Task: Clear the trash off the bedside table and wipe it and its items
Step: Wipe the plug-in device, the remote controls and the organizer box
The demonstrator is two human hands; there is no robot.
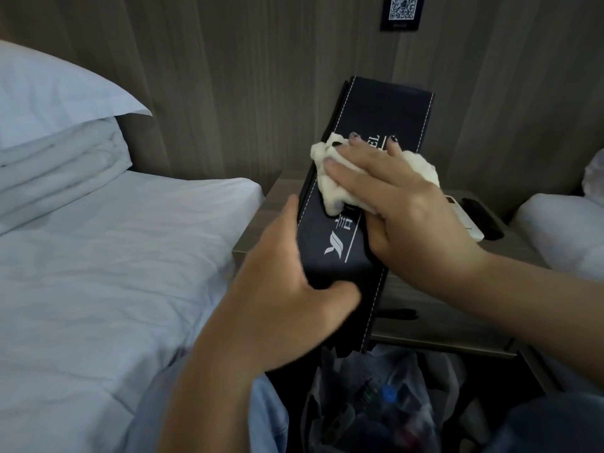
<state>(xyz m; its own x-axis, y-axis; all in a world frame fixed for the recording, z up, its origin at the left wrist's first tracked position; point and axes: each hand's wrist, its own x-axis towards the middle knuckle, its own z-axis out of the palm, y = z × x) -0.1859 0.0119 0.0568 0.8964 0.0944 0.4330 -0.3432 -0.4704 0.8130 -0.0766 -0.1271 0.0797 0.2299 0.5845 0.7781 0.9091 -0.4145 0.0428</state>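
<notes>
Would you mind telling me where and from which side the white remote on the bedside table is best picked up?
Grip the white remote across its long edges at the near end, coming from the right. It lies flat on the bedside table, and the right hand, pressing the cloth on the dark box, covers its far part.

To your left lies a white bed [108, 256] with stacked pillows [55, 125]; a QR-code plaque [402, 11] hangs on the wood-panelled wall [245, 76].

The left hand [287, 273] grips a dark box [362, 178] while the right hand [402, 204] presses a cream cloth [330, 178] onto it.
</notes>
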